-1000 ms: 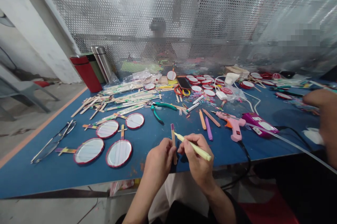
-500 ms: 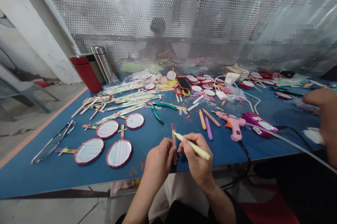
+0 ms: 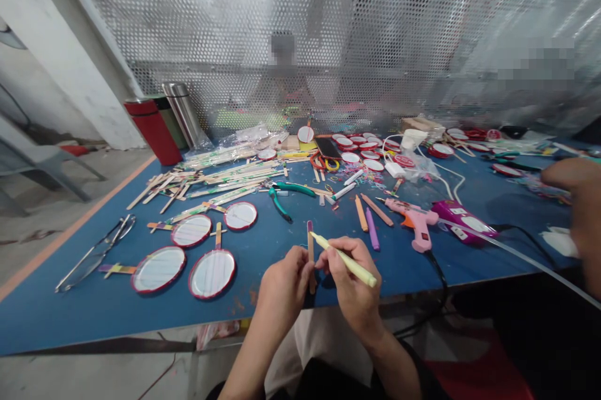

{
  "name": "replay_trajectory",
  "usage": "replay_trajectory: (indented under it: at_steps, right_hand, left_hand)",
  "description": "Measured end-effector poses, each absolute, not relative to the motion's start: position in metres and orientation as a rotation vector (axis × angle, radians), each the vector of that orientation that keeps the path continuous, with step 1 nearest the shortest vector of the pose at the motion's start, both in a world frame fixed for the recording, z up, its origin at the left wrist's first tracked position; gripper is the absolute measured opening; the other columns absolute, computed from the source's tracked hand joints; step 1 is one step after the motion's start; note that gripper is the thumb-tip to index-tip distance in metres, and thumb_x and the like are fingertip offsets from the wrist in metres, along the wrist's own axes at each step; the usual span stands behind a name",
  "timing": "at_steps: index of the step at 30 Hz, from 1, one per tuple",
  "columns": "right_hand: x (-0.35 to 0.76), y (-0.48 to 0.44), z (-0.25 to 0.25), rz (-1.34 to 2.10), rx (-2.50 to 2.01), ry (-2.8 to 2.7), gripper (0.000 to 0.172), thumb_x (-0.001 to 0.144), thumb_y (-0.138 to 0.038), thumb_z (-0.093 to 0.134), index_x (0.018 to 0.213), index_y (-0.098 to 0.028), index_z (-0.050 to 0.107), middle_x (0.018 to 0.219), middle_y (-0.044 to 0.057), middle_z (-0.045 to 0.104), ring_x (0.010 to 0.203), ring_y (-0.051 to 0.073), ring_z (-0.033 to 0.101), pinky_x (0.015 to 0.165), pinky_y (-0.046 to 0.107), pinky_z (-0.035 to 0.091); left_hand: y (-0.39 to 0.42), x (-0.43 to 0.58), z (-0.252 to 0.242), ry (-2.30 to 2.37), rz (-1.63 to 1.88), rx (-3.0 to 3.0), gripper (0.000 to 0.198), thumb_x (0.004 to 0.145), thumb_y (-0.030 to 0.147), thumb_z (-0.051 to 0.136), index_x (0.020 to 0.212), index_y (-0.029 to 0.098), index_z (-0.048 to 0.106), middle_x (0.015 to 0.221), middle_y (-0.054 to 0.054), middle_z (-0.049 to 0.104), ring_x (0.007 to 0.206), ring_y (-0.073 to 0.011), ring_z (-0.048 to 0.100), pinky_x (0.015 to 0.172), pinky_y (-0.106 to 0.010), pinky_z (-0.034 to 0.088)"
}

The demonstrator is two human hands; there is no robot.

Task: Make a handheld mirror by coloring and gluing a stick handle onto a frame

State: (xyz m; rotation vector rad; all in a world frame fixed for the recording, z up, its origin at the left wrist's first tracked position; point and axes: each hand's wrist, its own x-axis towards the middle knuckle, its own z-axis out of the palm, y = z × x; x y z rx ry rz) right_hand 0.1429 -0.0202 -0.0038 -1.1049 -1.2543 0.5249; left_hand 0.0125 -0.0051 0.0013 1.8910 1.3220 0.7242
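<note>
- Above the blue surface (image 3: 263, 250), the left hand (image 3: 284, 279) pinches a wooden stick (image 3: 310, 247) in its grip.
- The right hand (image 3: 351, 282) clasps a yellow marker (image 3: 350, 263), tip at the stick.
- Purple covers the stick's far end; its near end looks uncoloured.

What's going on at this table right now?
A person's left hand holds a small wooden stick, purple at its far end. The right hand holds a pale yellow marker, tip at the stick just below the purple. Four red-rimmed discs with stick handles lie to the left; a pink glue gun lies to the right.
</note>
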Motion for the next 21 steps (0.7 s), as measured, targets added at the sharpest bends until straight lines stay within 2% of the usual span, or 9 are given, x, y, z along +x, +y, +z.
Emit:
replay_trajectory:
  at_steps: [8, 14, 21]
  right_hand:
    - [0.1443, -0.0195, -0.0056, 0.513, -1.139, -1.282, 0.006, 0.091, -0.026, 0.054, 0.089, -0.021, 0.058, 0.074, -0.001, 0.064, 0.06, 0.012, 0.062, 0.055, 0.024, 0.051]
    - [0.1436, -0.02, -0.0035, 0.527, -1.098, -1.262, 0.004, 0.092, -0.024, 0.054, 0.092, -0.022, 0.057, 0.07, -0.003, 0.063, 0.058, 0.011, 0.062, 0.057, 0.023, 0.051]
    - [0.147, -0.0225, -0.0073, 0.507, -1.171, -1.308, 0.01, 0.092, -0.028, 0.052, 0.086, -0.021, 0.058, 0.073, -0.001, 0.06, 0.06, 0.012, 0.059, 0.057, 0.025, 0.048]
  left_hand:
    - [-0.0054, 0.0122, 0.0006, 1.34, 0.723, 1.901, 0.016, 0.091, 0.03, 0.037, 0.08, 0.023, 0.047, 0.066, 0.002, 0.061, 0.061, -0.0152, 0.058, 0.062, -0.023, 0.039]
    - [-0.0048, 0.0127, 0.0013, 1.325, 0.731, 1.908, 0.014, 0.09, 0.028, 0.038, 0.08, 0.024, 0.046, 0.065, 0.003, 0.061, 0.06, -0.0145, 0.058, 0.061, -0.022, 0.039]
    - [-0.0061, 0.013, 0.0029, 1.349, 0.721, 1.918, 0.016, 0.091, 0.031, 0.037, 0.081, 0.023, 0.047, 0.065, 0.002, 0.062, 0.061, -0.0153, 0.059, 0.063, -0.023, 0.04]
